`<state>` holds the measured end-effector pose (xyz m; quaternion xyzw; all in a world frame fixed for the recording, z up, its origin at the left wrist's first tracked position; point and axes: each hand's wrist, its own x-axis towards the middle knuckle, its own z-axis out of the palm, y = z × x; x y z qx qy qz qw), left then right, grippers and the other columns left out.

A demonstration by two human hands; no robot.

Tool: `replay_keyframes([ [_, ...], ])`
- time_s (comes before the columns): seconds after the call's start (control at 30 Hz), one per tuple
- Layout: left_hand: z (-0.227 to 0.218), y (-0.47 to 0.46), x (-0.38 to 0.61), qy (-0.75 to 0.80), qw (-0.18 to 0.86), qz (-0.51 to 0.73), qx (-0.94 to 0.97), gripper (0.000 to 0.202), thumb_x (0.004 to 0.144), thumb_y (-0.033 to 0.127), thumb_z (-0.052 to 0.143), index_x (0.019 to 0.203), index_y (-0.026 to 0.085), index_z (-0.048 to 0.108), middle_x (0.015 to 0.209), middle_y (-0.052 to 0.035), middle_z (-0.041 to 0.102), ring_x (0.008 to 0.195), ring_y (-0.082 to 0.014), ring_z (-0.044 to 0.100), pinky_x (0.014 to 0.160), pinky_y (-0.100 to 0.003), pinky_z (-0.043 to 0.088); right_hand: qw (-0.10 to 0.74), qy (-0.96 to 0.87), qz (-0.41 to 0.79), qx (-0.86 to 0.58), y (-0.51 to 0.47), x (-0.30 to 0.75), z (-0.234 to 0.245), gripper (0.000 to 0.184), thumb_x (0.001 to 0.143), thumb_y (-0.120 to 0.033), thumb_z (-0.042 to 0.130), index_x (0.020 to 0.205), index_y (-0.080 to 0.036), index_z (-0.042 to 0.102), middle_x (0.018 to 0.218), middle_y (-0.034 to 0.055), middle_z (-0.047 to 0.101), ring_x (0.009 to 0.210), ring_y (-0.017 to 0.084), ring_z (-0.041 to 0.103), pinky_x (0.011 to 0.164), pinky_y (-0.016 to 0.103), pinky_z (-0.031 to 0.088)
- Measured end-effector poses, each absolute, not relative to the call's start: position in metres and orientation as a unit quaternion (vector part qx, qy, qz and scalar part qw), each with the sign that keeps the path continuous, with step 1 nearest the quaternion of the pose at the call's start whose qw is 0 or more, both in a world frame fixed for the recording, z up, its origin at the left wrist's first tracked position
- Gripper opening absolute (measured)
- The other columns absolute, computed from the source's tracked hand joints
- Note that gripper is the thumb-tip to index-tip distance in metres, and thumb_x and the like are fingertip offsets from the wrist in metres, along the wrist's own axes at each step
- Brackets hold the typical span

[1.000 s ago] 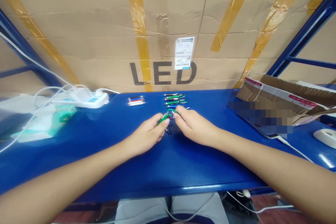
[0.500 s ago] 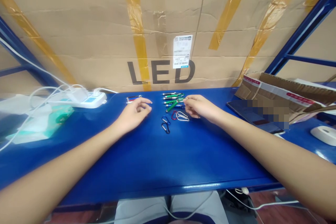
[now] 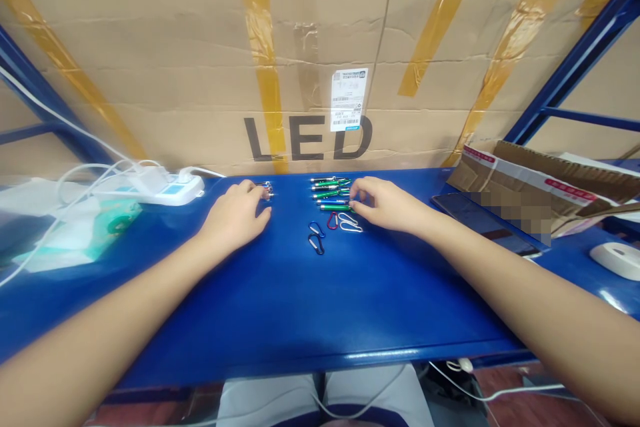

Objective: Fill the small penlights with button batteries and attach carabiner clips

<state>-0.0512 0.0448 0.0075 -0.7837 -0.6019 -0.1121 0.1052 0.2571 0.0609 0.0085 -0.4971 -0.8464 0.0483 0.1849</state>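
My left hand (image 3: 236, 215) is over a small group of slim metal penlight-like cylinders (image 3: 269, 189) and covers most of them; its thumb stands apart from the bent fingers. My right hand (image 3: 383, 203) is at the right end of a row of similar cylinders, mostly green. Its curled fingers and thumb close on the end of the nearest green penlight (image 3: 333, 207), which lies in the row. Just in front lie small carabiners: a red one (image 3: 333, 220), silver ones (image 3: 350, 222), a blue one (image 3: 317, 229) and a black one (image 3: 316, 244).
A large cardboard box (image 3: 200, 80) marked LED walls off the back of the blue table (image 3: 300, 307). To the left are a white power strip (image 3: 183, 191) with cables and a tissue pack (image 3: 75, 240). On the right lie a dark phone (image 3: 460, 210), an open carton (image 3: 525, 177) and a white mouse (image 3: 617, 259).
The green penlight, slanted in my right hand before, now lies level at the near end of the row. My left hand has moved left and over its group of cylinders.
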Motion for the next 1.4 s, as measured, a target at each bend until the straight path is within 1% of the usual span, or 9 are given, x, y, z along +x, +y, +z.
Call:
replay_keyframes([
  [0.1,0.008,0.046,-0.053,-0.622,0.141,-0.066,-0.767,0.038,0.092,0.039,0.048,0.117,0.014,0.063,0.122,-0.017,0.06,0.113,-0.037,0.058,0.091,-0.048,0.051,0.191,-0.908,0.077,-0.364,0.055,0.251,0.005,0.018,0.094,-0.025,0.052,0.106,-0.019,0.064,0.107,0.0094,0.063,0.097,0.021,0.061,0.088,0.035,0.048],
  [0.3,0.005,0.051,-0.056,-0.635,0.148,-0.042,-0.757,0.039,0.093,0.036,0.044,0.119,0.013,0.064,0.124,-0.0188,0.059,0.113,-0.0374,0.057,0.09,-0.048,0.051,0.171,-0.916,0.094,-0.35,0.053,0.242,-0.004,0.02,0.096,-0.024,0.051,0.11,-0.018,0.064,0.111,0.0121,0.063,0.108,0.026,0.057,0.099,0.044,0.046],
  [0.5,0.001,0.059,-0.062,-0.644,0.14,-0.04,-0.751,0.04,0.093,0.034,0.043,0.121,0.015,0.065,0.124,-0.0188,0.059,0.112,-0.0377,0.057,0.092,-0.049,0.049,0.209,-0.899,0.106,-0.371,0.061,0.243,-0.012,0.015,0.095,-0.03,0.053,0.105,-0.02,0.058,0.109,0.0103,0.063,0.107,0.026,0.055,0.094,0.045,0.047],
  [0.73,0.0,0.062,-0.065,-0.641,0.123,-0.04,-0.757,0.039,0.09,0.036,0.045,0.117,0.015,0.065,0.12,-0.0178,0.063,0.109,-0.0366,0.058,0.093,-0.049,0.049,0.193,-0.903,0.112,-0.367,0.059,0.242,-0.012,0.027,0.095,-0.029,0.053,0.119,-0.019,0.056,0.121,0.0126,0.063,0.117,0.028,0.055,0.101,0.048,0.044],
  [0.9,0.001,0.063,-0.067,-0.623,0.08,-0.079,-0.774,0.028,0.089,0.034,0.048,0.102,0.016,0.065,0.111,-0.0165,0.067,0.104,-0.0338,0.063,0.091,-0.045,0.05,0.177,-0.886,0.073,-0.422,0.056,0.243,-0.007,0.021,0.091,-0.03,0.057,0.107,-0.017,0.061,0.111,0.0124,0.065,0.108,0.028,0.057,0.093,0.043,0.047],
  [1.03,0.0,0.064,-0.066,-0.606,0.015,-0.117,-0.786,0.018,0.085,0.03,0.054,0.095,0.019,0.063,0.102,-0.0129,0.07,0.092,-0.0305,0.067,0.083,-0.042,0.051,0.139,-0.85,0.114,-0.496,0.055,0.243,0.001,0.014,0.087,-0.029,0.063,0.093,-0.016,0.063,0.096,0.011,0.067,0.088,0.023,0.061,0.076,0.033,0.048],
  [1.2,-0.004,0.055,-0.053,-0.553,-0.043,-0.15,-0.819,0.031,0.089,0.027,0.051,0.115,0.014,0.061,0.1,-0.0126,0.07,0.091,-0.0275,0.066,0.084,-0.04,0.052,0.116,-0.818,0.195,-0.528,0.053,0.24,0.009,0.008,0.087,-0.018,0.061,0.079,-0.017,0.063,0.08,0.0062,0.069,0.069,0.017,0.06,0.061,0.027,0.043],
  [1.27,-0.004,0.049,-0.044,-0.526,-0.053,-0.166,-0.833,0.034,0.092,0.031,0.047,0.117,0.013,0.062,0.102,-0.0132,0.068,0.092,-0.0272,0.065,0.085,-0.041,0.051,0.128,-0.813,0.201,-0.532,0.053,0.24,0.009,0.008,0.086,-0.017,0.061,0.078,-0.017,0.062,0.078,0.0054,0.069,0.067,0.016,0.06,0.061,0.027,0.042],
  [1.4,-0.005,0.035,-0.029,-0.478,-0.122,-0.244,-0.835,0.031,0.096,0.038,0.044,0.104,0.018,0.066,0.1,-0.0097,0.064,0.092,-0.0244,0.062,0.087,-0.04,0.05,0.222,-0.791,0.23,-0.521,0.052,0.238,0.006,0.009,0.088,-0.021,0.06,0.08,-0.017,0.06,0.079,0.0044,0.069,0.068,0.015,0.061,0.061,0.026,0.045],
])
